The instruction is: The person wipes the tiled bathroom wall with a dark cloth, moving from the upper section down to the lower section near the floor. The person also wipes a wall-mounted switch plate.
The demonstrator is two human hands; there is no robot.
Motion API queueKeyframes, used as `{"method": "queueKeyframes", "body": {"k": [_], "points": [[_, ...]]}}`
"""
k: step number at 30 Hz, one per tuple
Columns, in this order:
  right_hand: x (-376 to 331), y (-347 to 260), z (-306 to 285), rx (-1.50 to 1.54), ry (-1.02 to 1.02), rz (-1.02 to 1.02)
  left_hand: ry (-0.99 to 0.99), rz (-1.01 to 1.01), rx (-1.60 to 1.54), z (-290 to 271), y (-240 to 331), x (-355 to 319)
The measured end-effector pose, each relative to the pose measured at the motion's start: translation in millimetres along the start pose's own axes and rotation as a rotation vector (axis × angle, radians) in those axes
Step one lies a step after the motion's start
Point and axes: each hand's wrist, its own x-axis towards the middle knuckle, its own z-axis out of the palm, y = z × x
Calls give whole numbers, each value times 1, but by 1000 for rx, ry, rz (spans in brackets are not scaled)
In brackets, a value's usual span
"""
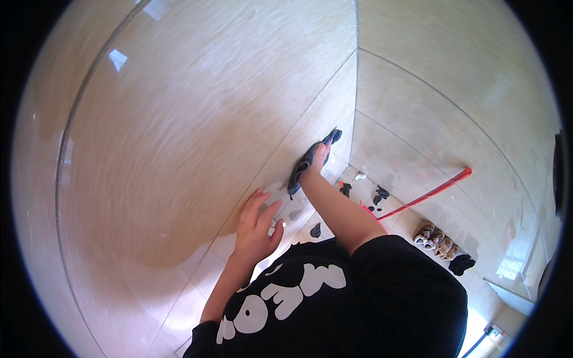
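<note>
Landmark: the wall corner (356,89), the upright seam where two glossy beige tiled walls meet; every place below is told from it.
Right hand: the right hand (319,156) lies just left of the wall corner, low on the left-hand wall; its fingers are laid flat over a dark grey cloth (305,164), pressing it against the tile; the palm is spread rather than closed to a fist, and the cloth sits between hand and wall.
Cloth: crumpled and long; one end sticks out above the fingertips toward the wall corner, the other hangs below the wrist, away from it.
Left hand: the left hand (256,227) is farther left of the wall corner and lower than the right; it is open, fingers spread and straight, palm flat on the tile; it holds nothing.
Clothing: a black shirt (334,298) with white shapes printed on it fills the lower middle, below both hands.
Mop handle: a red rod (427,196) leans to the right of the wall corner, its upper end against the right-hand wall.
Floor: near the foot of the wall corner lie dark scraps (379,194); farther right of it sit a pale bundled heap (436,240) and a black lump (461,263) just beside that.
</note>
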Motion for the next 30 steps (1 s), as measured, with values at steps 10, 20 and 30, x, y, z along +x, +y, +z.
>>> {"method": "queueKeyframes", "body": {"k": [10,20,30], "points": [[-128,-119,55,-381,-406,-854,71,103,-16,-5,5,24],[-21,-55,21,-355,-247,-760,3,94,18,-3,0,14],[-89,-34,17,-408,-170,-512,59,30,-26,-6,0,-2]]}}
